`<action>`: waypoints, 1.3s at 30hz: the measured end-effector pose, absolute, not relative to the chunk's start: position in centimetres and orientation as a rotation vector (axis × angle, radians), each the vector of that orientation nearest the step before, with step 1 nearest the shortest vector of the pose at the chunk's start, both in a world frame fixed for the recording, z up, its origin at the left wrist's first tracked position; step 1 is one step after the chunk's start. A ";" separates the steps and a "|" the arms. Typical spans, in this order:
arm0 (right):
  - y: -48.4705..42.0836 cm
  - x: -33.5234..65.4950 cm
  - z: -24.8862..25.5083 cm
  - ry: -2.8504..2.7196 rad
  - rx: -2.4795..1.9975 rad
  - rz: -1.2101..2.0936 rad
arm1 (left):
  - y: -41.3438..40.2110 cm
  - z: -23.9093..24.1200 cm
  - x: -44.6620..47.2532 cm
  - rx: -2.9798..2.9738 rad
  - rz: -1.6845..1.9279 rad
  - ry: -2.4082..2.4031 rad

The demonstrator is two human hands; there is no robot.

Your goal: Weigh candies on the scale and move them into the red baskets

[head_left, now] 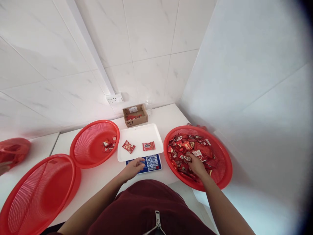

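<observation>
My left hand [135,167] hovers over the left part of a blue digital scale [153,164] with a number keypad. Its fingers are loosely bent, and nothing shows in them. On the scale's white tray [137,129] lie two small red packets, a tilted one [128,147] at the left and a flat one [149,146] with black lettering at the right. Inside the right red basket [226,166], my right hand [197,165] reaches into a heap of red packets [178,163]. Its fingers close on a small red packet [187,158] at the fingertips.
Another red basket [94,122] at the left holds a few packets; a deeper red basket [68,195] stands before it. Behind the tray are a cardboard box [137,121] and a clear plastic container [148,107]. Another person's hand [4,168] touches a red bag [21,150]. Walls bound the table.
</observation>
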State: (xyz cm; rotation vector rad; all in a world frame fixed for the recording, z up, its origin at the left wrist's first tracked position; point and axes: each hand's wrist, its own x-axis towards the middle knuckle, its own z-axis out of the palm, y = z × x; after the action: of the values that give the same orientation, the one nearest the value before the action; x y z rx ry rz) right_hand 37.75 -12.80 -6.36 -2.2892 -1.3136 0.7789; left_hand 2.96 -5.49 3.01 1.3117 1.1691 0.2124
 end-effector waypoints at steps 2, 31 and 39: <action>-12.9 38.3 -6.0 -1.218 -2.240 0.810 | -5.5 3.0 2.9 1.313 0.199 1.174; -10.6 22.5 4.4 -0.586 -1.114 1.600 | -6.3 3.9 7.5 0.398 0.412 0.844; -10.5 22.5 4.0 -0.513 -1.135 1.614 | -6.1 3.4 6.0 0.398 0.481 0.914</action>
State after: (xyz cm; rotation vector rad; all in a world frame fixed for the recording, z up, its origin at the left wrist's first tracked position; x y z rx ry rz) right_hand 22.48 -10.48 4.00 -1.1352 -0.5129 1.6144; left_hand 6.00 -6.14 3.37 0.3984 0.9144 0.4810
